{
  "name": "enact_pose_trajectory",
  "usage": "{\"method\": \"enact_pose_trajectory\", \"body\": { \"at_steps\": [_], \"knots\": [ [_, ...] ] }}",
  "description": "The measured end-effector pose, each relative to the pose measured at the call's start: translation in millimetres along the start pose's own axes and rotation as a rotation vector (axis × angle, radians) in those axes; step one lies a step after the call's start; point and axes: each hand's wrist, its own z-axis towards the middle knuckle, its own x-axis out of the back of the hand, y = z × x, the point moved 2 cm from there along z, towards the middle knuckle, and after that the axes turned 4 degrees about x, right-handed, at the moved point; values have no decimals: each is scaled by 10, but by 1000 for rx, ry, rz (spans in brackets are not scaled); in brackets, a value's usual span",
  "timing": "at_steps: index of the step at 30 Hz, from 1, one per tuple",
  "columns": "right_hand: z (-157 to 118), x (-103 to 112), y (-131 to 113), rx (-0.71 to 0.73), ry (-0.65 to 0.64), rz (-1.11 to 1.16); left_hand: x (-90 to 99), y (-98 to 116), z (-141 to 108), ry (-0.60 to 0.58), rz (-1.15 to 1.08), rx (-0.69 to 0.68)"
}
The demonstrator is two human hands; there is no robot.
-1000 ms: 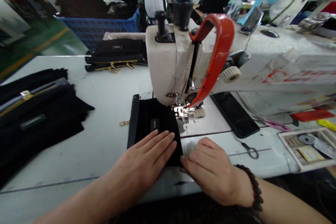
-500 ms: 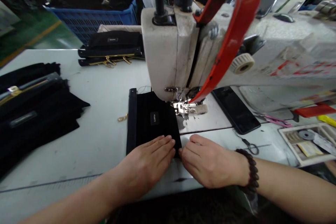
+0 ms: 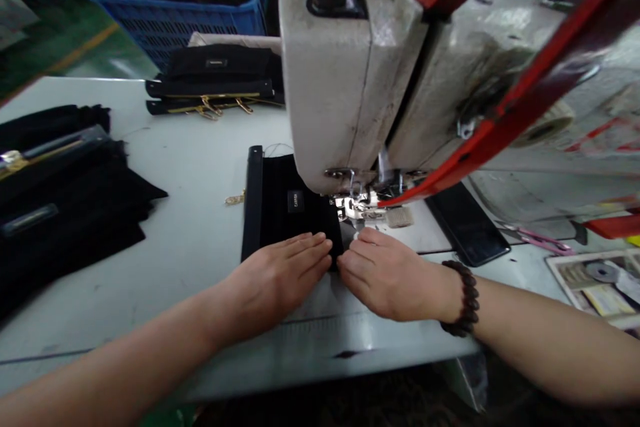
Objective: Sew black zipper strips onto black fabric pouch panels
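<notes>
A black fabric panel (image 3: 277, 223) with a small label (image 3: 295, 201) lies on the table, its right edge by the presser foot (image 3: 351, 205) of the sewing machine (image 3: 327, 87). A stiff black strip (image 3: 253, 207) runs along its left side, and a gold zipper pull (image 3: 235, 199) sticks out there. My left hand (image 3: 280, 283) rests flat on the panel's near part, fingers stretched out. At the near right corner, the curled fingers of my right hand (image 3: 387, 273) pinch the panel's edge. The exact grip is partly hidden by the fingers.
Stacked black pieces (image 3: 75, 207) lie at left, more with gold pulls (image 3: 215, 80) at the back. Behind is a blue crate (image 3: 185, 20). On the right are a phone (image 3: 467, 223), pink-handled snips (image 3: 545, 240) and a parts tray (image 3: 575, 280). A red lever (image 3: 525, 103) crosses the machine.
Both hands and the panel have moved forward, away from the table's front edge, along the presser foot. My view has come closer to the machine head.
</notes>
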Motion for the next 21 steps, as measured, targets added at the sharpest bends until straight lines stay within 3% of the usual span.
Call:
{"method": "enact_pose_trajectory", "body": {
  "at_steps": [16, 21],
  "knots": [
    [25, -109, 191, -114, -8, -105, 31, -372, 174, -145, 66, -94],
    [-21, -83, 193, -151, -9, -106, -62, -426, 118, -99, 89, -89]
  ]
}}
